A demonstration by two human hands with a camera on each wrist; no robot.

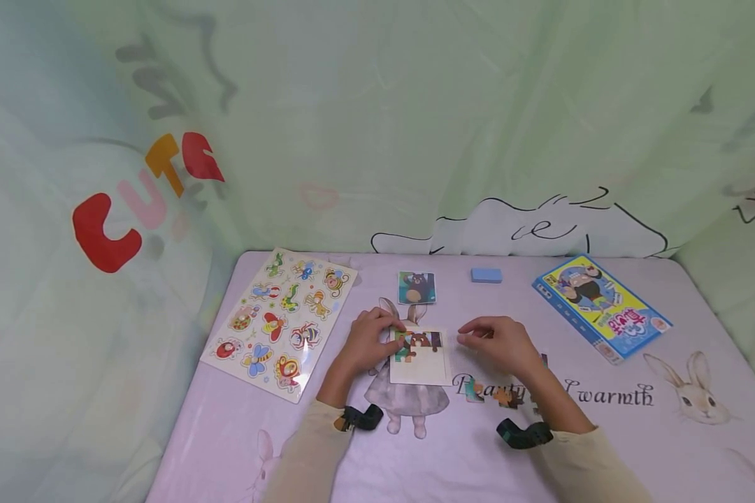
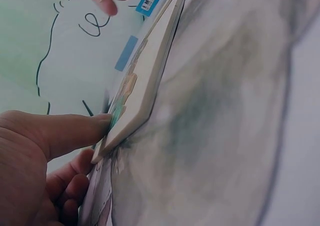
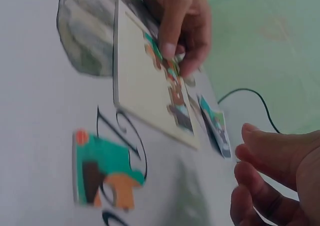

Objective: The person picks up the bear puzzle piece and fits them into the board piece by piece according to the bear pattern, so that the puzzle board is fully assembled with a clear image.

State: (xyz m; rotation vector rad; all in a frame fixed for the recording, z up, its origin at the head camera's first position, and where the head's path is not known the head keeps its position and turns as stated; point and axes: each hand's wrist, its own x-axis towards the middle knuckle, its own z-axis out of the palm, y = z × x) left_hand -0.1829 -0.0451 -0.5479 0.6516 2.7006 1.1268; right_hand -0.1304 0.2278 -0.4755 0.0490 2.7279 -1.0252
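Note:
A small cream jigsaw tray [image 1: 429, 369] lies on the table, with a few joined puzzle pieces [image 1: 420, 340] showing a brown bear along its far and left sides. My left hand [image 1: 370, 340] grips the tray's left edge, its thumb [image 2: 92, 128] on a green piece and other fingers curled beside the rim. To the right of the tray, my right hand [image 1: 503, 346] hovers with loosely bent fingers and nothing visible in them. Below it lie several loose pieces, among them a brown one [image 1: 506, 398] and a green and orange one [image 3: 117, 156].
Behind the tray lie a bear picture card [image 1: 417, 288] and a blue block [image 1: 486, 275]. A blue and yellow box [image 1: 604, 304] sits at the far right. On the left is a board of insect pictures [image 1: 277, 325]. Curtains [image 1: 377, 126] enclose the table's far side.

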